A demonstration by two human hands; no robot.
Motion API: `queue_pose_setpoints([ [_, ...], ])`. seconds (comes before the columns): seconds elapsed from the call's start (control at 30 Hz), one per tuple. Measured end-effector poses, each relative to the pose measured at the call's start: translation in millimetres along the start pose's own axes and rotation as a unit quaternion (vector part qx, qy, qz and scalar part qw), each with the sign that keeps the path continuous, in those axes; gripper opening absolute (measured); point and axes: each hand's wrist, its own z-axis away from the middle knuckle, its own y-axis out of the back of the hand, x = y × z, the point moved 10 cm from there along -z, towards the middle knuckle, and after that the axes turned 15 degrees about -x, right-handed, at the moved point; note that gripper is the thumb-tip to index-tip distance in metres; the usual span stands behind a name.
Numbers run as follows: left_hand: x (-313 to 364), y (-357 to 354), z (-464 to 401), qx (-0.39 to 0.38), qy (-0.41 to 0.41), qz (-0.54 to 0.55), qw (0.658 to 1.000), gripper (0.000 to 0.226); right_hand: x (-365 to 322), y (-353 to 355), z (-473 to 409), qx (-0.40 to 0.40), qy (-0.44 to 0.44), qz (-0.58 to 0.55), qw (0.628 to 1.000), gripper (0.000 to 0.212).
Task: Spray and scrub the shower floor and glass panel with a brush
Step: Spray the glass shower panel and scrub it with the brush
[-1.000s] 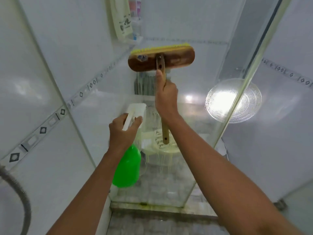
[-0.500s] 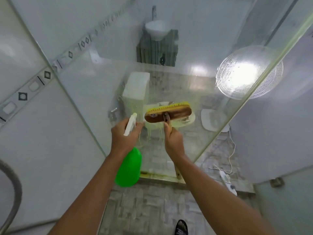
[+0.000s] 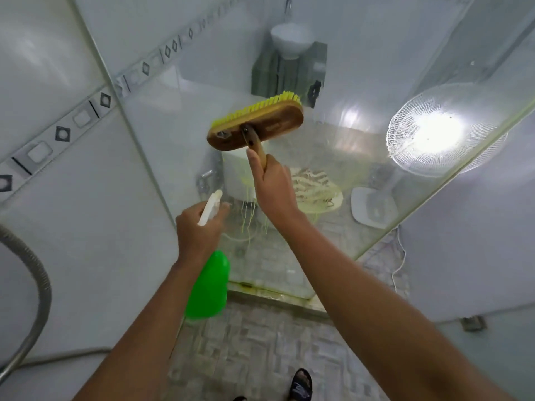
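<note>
A wooden scrub brush [image 3: 256, 125] with yellow bristles is pressed against the glass panel [image 3: 333, 169], head tilted up to the right. My right hand [image 3: 273, 186] grips its wooden handle just below the head. My left hand [image 3: 199, 227] holds a green spray bottle [image 3: 210, 286] by its white trigger head, nozzle toward the glass at lower left of the brush. Yellowish cleaner runs down the glass in streaks under the brush. The grey tiled shower floor [image 3: 254, 351] lies below.
White tiled wall at left with a patterned border strip. A metal shower hose [image 3: 37, 302] curves at far left. Behind the glass stand a toilet [image 3: 315, 195], a small sink [image 3: 291, 43] and a white fan [image 3: 434, 131]. A sandalled foot [image 3: 301, 384] is on the floor.
The brush swept down the glass, then came back up and tilted to the right. The view tipped lower toward the floor. My left hand kept the spray bottle in about the same place.
</note>
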Motion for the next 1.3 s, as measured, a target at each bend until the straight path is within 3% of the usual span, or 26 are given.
queue_pose_setpoints([
  [0.2,1.4,20.0,2.1,0.016,-0.050,-0.008,0.999,0.026,93.8,-86.3,31.3,-0.092,-0.063,0.031,0.993,0.052],
  [0.37,3.3,28.9,4.0,0.023,-0.072,-0.020,0.997,0.025,187.1,-109.7,89.1,-0.099,-0.175,0.016,0.980,0.072],
  [0.57,9.1,36.0,-2.0,0.035,-0.086,0.012,0.996,0.028,77.3,-92.3,29.2,-0.061,-0.069,-0.005,0.996,0.057],
  [0.7,22.4,35.8,-2.1,0.041,-0.097,0.005,0.994,0.025,4.6,-81.5,-9.8,-0.040,-0.014,-0.035,0.999,0.059],
  [0.8,29.2,32.7,1.8,0.042,-0.101,-0.003,0.994,0.024,26.9,-93.5,1.7,-0.054,-0.031,-0.032,0.998,0.062],
  [0.93,33.1,24.2,6.5,0.031,-0.114,-0.008,0.993,0.023,126.5,-120.1,60.4,-0.081,-0.125,-0.041,0.988,0.057],
  [1.07,35.4,6.2,11.4,0.004,-0.124,-0.015,0.992,0.024,172.8,-90.4,98.6,0.014,-0.195,-0.132,0.972,0.049],
  [1.3,61.1,-49.4,13.1,-0.078,-0.141,-0.013,0.987,0.028,102.1,46.5,67.0,0.162,-0.055,-0.239,0.956,0.048],
])
